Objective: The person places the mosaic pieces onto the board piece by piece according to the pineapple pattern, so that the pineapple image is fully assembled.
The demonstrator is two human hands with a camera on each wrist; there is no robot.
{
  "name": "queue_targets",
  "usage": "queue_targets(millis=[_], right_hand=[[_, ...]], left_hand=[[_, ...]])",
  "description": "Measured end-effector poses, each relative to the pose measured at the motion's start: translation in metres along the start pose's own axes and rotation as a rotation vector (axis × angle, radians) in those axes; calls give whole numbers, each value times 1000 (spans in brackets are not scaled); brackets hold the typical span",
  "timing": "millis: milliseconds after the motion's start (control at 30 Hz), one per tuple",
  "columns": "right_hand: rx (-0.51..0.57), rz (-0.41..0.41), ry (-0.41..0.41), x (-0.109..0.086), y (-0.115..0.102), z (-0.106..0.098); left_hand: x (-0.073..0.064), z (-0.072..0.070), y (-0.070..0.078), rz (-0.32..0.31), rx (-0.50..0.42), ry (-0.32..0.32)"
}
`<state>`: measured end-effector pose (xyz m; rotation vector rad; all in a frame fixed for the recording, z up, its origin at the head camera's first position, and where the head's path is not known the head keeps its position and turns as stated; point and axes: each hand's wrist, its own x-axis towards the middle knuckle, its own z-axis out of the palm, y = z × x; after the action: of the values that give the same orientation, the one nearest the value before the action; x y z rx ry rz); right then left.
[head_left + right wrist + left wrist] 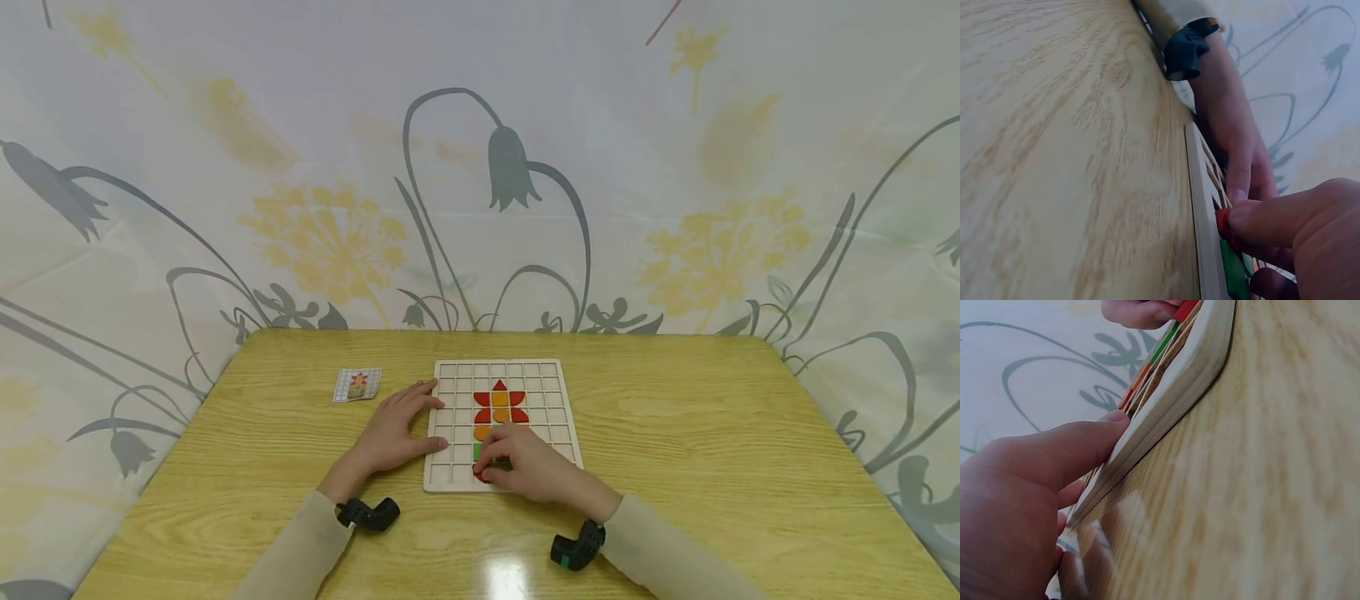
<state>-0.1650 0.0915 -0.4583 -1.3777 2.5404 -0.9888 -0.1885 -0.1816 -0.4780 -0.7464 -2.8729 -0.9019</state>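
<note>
A white gridded board (pixel 540 375) lies on the table. My left hand (pixel 393 429) rests along its left edge, thumb and fingers spread and touching the rim. My right hand (pixel 532 467) is over the board's lower middle and pinches a small red piece (pixel 1222 222) between thumb and fingers, at a bottom-row cell. Green pieces (pixel 1234 269) lie just beyond it, partly covered by that hand. Higher on the grid are a red triangle (pixel 499 386), an orange square (pixel 500 398), orange circles (pixel 482 432) and several curved red pieces (pixel 517 398).
A small card (pixel 357 385) printed with a coloured grid pattern lies left of the board. The wooden table (pixel 697 433) extends to both sides. A flower-patterned cloth (pixel 600 250) hangs behind it. Each wrist wears a black camera band (pixel 371 514).
</note>
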Motion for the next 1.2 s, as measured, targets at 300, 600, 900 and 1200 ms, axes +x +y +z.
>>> queue_targets(millis=[300,600,900,1200], right_hand=[[-6,40,-12,1,-3,-2],[102,45,66,-4,7,-7],[172,118,146,-25,23,-26],[134,221,222,-62,40,-56]], left_hand=[[0,0,1,-20,-1,-17],[0,0,0,-10,-12,-14],[-1,-3,-1,8,-36,-37],[-4,-9,3,10,-127,-9]])
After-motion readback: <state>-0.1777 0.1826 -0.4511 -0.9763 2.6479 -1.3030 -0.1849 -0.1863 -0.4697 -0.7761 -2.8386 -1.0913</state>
